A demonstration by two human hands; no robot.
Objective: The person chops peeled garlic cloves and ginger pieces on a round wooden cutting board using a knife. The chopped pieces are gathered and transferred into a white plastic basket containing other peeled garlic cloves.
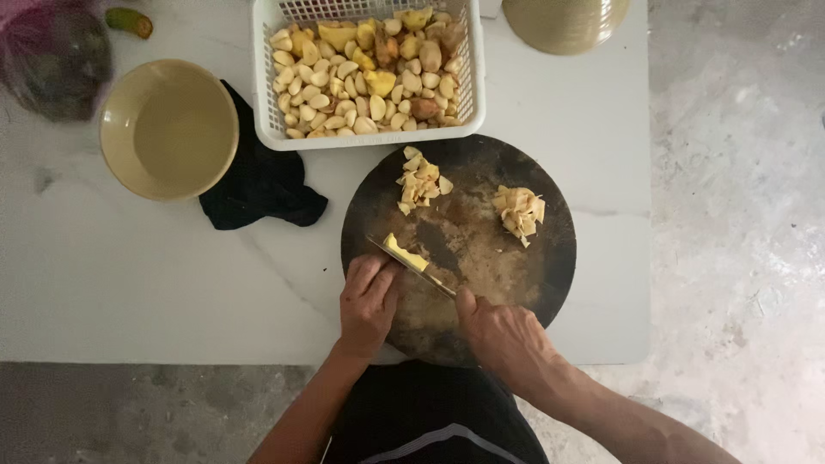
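So my right hand [503, 331] was closed around the knife [412, 265] handle, blade angled across the round dark chopping board [541, 266]. Left hand [368, 301] had fingers curled, tips pressing on a yellow ginger piece [402, 252] right next to the blade, near the board's left edge. Two piles of cut bits [421, 182] sat further up the board. White basket [262, 77] w/ garlic cloves & ginger just behind it, empty beige bowl [168, 129] and a black cloth [258, 185] off to the left on the white table [129, 275].
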